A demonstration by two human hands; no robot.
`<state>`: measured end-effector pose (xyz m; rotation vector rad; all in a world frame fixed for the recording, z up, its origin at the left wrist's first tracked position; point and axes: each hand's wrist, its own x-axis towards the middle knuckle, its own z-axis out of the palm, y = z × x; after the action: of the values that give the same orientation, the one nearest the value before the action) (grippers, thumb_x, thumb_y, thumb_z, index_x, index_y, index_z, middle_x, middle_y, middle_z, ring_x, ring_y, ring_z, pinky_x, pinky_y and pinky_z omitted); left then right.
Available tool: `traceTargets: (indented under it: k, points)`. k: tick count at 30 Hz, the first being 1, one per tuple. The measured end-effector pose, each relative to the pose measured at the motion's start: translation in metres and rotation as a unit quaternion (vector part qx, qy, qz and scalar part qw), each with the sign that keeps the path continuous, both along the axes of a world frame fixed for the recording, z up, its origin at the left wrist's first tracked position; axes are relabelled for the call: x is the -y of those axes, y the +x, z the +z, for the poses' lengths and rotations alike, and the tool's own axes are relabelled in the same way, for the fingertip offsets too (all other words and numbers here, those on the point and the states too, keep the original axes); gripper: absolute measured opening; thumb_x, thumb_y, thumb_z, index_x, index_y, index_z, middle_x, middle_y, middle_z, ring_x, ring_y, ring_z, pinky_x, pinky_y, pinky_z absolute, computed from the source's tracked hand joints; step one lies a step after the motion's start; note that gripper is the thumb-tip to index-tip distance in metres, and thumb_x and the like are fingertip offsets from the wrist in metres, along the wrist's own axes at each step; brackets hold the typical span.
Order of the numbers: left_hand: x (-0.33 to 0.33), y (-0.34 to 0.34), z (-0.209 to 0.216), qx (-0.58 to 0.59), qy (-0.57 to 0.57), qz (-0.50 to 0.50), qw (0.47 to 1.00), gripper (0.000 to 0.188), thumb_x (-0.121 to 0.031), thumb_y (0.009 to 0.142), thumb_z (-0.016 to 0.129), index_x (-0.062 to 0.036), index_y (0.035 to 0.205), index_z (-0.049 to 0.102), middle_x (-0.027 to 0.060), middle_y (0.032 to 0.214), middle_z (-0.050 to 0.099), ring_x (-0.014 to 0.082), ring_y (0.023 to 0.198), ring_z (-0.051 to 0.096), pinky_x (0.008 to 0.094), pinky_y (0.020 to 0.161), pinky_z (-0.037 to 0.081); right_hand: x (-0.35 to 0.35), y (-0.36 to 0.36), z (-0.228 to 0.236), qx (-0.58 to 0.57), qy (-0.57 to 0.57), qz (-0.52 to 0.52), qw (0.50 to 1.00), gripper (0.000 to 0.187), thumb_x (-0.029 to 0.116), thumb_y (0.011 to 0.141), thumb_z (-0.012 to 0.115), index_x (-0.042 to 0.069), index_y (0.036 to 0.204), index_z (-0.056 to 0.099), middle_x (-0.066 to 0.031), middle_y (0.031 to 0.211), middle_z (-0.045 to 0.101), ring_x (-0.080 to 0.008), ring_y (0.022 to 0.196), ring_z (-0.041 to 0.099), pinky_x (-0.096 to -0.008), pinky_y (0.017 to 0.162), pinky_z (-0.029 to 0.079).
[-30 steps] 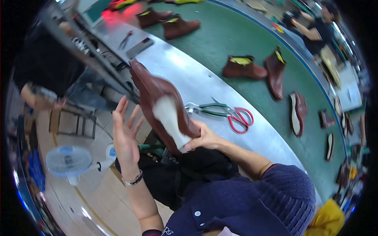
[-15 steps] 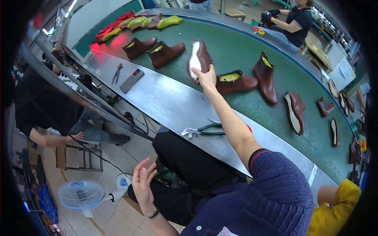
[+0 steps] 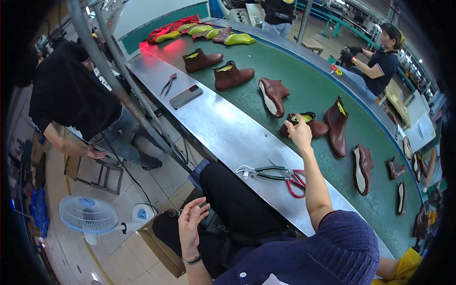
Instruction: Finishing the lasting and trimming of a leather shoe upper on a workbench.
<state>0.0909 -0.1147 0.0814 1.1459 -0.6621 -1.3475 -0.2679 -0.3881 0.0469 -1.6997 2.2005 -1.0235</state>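
My right hand (image 3: 300, 133) reaches over the green belt (image 3: 289, 66), at the heel end of a brown ankle boot (image 3: 317, 128) with yellow-green lining. Its thumb and forefinger are apart; whether they touch the boot I cannot tell. Just left of it, a brown boot (image 3: 277, 89) lies on its side, its whitish sole facing me. An upright brown boot (image 3: 336, 135) stands to the right. My left hand (image 3: 192, 222) hangs above my lap, fingers loosely spread and holding nothing. Lasting pincers with dark green handles (image 3: 260, 170) and a red-handled tool (image 3: 295, 184) lie on the metal ledge.
A phone (image 3: 186, 97) and small pliers (image 3: 168, 84) rest on the metal ledge (image 3: 228, 128). More boots sit along the belt. A fan (image 3: 89, 213) stands at lower left. One co-worker (image 3: 76, 95) is at left, another (image 3: 380, 66) across the belt.
My right hand has let go of the white-soled boot, which now lies on the belt, and has moved right to the neighbouring boot. The view has shifted; my left hand stays empty.
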Motion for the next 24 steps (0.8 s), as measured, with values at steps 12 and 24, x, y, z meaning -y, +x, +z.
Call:
traceTargets:
  k: [12,24]
  points:
    - [-0.037,0.000,0.007,0.043,-0.017,-0.004,0.999,0.032,-0.013,0.095,0.062,0.0004,0.124,0.057,0.0066,0.118,0.063,0.0148,0.106,0.062,0.0286,0.094,0.048,-0.043,-0.048,0.084,0.325,-0.136,0.164,0.921,0.023,0.024,0.094,0.064,0.006,0.081,0.057,0.0001,0.061,0.054,-0.0071,0.046,0.049,-0.0204,0.043,0.037]
    - [0.014,-0.038,0.051,0.308,-0.282,-0.171,0.892,0.107,-0.014,0.065,0.086,-0.0071,0.152,0.025,0.0133,0.155,0.031,0.0257,0.142,0.032,0.0360,0.115,0.027,-0.148,0.130,0.194,0.517,0.135,0.480,0.696,0.020,0.021,0.093,0.065,0.005,0.083,0.060,-0.0001,0.051,0.054,-0.0065,0.034,0.044,-0.0193,0.035,0.032]
